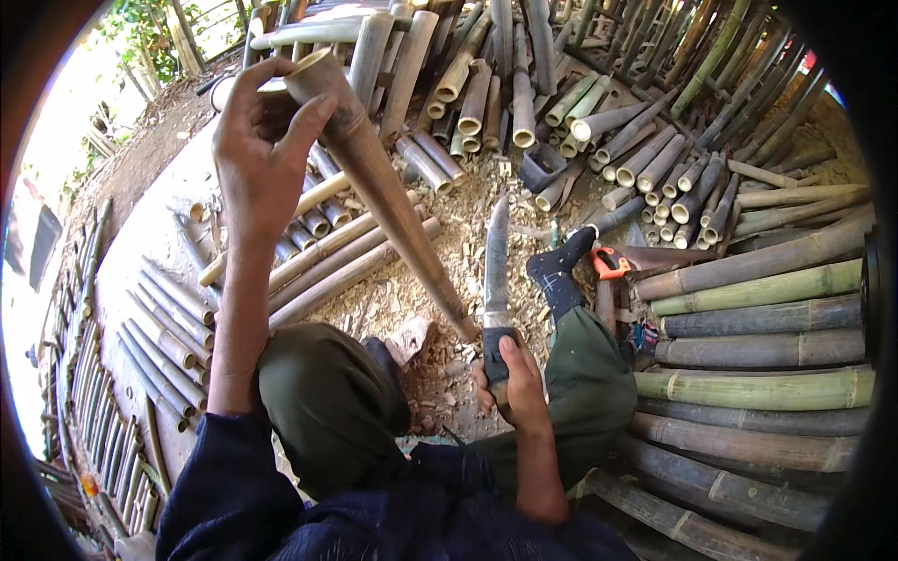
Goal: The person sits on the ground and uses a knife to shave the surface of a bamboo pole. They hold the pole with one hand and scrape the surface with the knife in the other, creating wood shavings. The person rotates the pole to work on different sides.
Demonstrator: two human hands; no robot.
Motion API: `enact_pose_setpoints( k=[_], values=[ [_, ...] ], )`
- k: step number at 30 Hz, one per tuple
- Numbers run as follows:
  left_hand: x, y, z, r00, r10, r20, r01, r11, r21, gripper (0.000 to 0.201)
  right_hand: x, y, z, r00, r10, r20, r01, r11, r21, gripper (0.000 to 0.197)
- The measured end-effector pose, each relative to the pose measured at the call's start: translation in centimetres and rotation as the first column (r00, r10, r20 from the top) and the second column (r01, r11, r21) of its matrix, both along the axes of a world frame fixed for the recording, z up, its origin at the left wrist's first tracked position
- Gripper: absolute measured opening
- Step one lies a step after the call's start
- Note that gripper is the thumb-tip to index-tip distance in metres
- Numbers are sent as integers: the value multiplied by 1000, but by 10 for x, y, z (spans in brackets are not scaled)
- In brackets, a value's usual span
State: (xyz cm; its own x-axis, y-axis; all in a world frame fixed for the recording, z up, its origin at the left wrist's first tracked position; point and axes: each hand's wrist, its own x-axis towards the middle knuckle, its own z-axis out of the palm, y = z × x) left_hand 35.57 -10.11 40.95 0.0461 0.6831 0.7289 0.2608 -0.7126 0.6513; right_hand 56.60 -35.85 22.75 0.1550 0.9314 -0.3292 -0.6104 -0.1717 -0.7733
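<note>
The left hand (257, 154) at 10 o'clock holds a tube (395, 208); the right hand (524, 381), at 5, grips a knife (496, 301); a saw (613, 263) lies at 3.

No lettering, number or sign is legible from where I stand. The dark sock (564, 263) bears a white mark (553, 281) of a few pale strokes, its form too small to decipher.

Wide fisheye view from head height, downward and forward over the knees (323, 388), at close range.
</note>
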Motion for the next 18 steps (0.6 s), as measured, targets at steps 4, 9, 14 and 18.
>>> enact_pose_setpoints(
  k=[4,9,14,18],
  values=[
    [10,-4,5,999,15,40,-13,999,-51,45,9,-15,14,999,-49,3,49,998,39,33],
    [9,-7,1,996,35,76,-35,999,-12,41,10,-26,12,997,-36,73,31,998,60,38],
    [-2,-11,3,996,10,93,-12,1000,21,46,11,-35,-5,995,-33,-98,35,999,13,45],
    [-6,-13,3,992,-27,120,28,1000,-8,60,6,-39,-20,986,-57,-159,62,998,26,45]
  ],
)
